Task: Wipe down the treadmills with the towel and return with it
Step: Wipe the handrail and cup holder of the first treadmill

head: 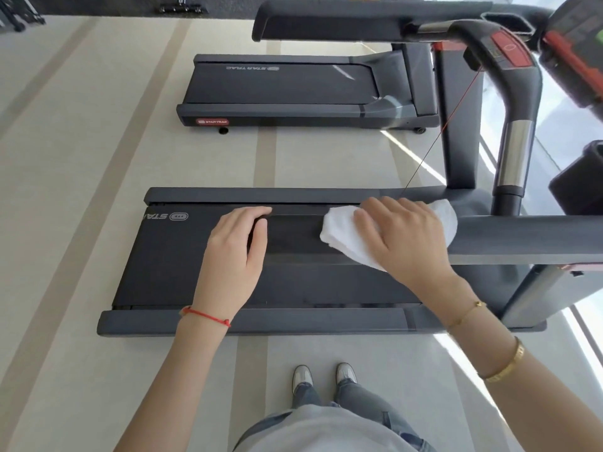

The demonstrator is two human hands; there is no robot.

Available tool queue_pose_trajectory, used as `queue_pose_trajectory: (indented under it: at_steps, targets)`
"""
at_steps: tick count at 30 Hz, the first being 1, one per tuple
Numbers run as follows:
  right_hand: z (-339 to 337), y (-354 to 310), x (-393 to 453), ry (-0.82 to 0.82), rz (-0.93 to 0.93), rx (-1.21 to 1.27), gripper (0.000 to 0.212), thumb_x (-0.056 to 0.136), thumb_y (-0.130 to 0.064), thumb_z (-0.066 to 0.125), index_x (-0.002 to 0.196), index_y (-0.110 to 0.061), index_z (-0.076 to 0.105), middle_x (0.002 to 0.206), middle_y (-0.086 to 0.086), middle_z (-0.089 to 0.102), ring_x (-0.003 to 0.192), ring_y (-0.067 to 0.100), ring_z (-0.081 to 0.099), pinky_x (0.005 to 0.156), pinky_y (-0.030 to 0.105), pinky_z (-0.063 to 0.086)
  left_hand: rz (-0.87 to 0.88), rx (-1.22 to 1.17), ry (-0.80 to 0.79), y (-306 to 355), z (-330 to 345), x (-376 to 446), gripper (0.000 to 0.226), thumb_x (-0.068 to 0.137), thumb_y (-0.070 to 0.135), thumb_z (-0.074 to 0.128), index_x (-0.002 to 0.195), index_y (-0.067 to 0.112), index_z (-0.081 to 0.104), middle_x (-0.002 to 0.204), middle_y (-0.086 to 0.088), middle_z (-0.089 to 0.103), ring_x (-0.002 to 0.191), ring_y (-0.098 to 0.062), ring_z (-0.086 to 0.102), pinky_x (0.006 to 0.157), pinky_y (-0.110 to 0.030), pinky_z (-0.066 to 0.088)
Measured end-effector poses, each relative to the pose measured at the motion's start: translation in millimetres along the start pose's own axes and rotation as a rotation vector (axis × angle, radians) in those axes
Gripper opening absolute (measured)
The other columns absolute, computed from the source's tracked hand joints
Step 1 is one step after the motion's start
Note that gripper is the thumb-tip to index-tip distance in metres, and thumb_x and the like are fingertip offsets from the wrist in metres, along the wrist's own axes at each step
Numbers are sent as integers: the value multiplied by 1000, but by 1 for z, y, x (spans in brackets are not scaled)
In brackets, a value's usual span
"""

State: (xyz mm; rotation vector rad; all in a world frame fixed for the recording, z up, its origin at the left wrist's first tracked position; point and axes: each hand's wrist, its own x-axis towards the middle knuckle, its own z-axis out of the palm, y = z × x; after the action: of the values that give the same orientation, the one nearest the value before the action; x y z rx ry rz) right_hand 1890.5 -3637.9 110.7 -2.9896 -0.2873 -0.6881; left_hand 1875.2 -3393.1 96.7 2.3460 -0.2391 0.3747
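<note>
Shoes (323, 376) stood nearest, and beyond them the right grip (404, 236) lay flat, fingers spread, pressing the seemingly soft, light towel (339, 236) beneath it onto the treadmill handrail (522, 236), whose end the left grip (235, 252) curled around; pinching the towel's bunched folds would likely hold best.

reaches both arms forward and down, forearms bare. curls the left hand (235, 256) over the end of the handrail (522, 236), back of the hand up. lays the right hand (401, 236) palm-down on the towel (339, 230), fingers spread and nearly straight.
</note>
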Motion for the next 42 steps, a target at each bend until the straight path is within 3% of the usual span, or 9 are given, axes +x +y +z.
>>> queue_pose_trajectory:
  at_steps: [3,11,16,25,30,34,36,39,42]
  targets:
    - [4,-20,12,-62,28,-41,42,95,-37,23,67,-16,47,58,-1,45,54,24,41,57,33,27,4,87,-2,7,2,1,27,102,13,42,118,10,64,115,1,66,109,-21,59,101,-39,43]
    - [9,-12,-5,-14,-168,55,53,103,-50,27,106,-13,65,84,2,61,73,25,54,70,39,43,-7,349,28,43,30,2,38,99,25,32,109,14,67,108,-1,69,112,-25,58,112,-51,29]
    - [2,42,-26,97,-121,32,43,102,-43,40,109,-9,66,88,4,63,80,27,59,78,40,46,36,379,-24,75,60,4,34,101,26,35,111,17,66,109,4,69,110,-20,59,119,-49,16]
    - [-20,192,-67,126,-13,-13,39,102,-38,38,112,-9,63,100,6,64,94,27,58,92,38,41,128,317,-76,169,151,14,30,101,26,38,108,19,67,102,7,70,96,-16,63,109,-42,30]
    - [-39,295,-83,151,117,-60,39,101,-33,33,88,-12,63,79,3,60,78,27,56,77,37,43,180,262,-87,227,204,19,30,101,27,39,105,19,67,98,8,71,91,-15,64,97,-35,37]
    - [-40,309,-70,157,150,-30,34,92,-24,40,60,-14,47,54,0,46,54,24,44,58,38,36,193,251,-99,263,237,21,28,101,23,41,105,17,68,97,6,71,88,-15,65,94,-36,41]
    - [-35,299,-69,115,28,35,37,96,-28,36,68,-15,55,60,0,50,57,23,45,61,38,37,183,240,-91,278,249,22,28,100,20,40,101,15,68,94,4,71,85,-18,65,90,-37,43]
    - [-38,315,-80,46,-182,100,38,102,-37,36,103,-14,66,89,1,64,80,24,57,76,38,43,136,240,-44,289,258,23,25,100,15,42,96,14,67,90,4,71,83,-18,65,89,-38,44]
    - [-46,360,-98,58,-203,44,41,102,-40,40,119,-11,63,111,4,65,98,26,60,90,36,43,136,291,-17,293,265,23,25,101,18,45,95,17,69,88,7,71,81,-16,66,90,-38,43]
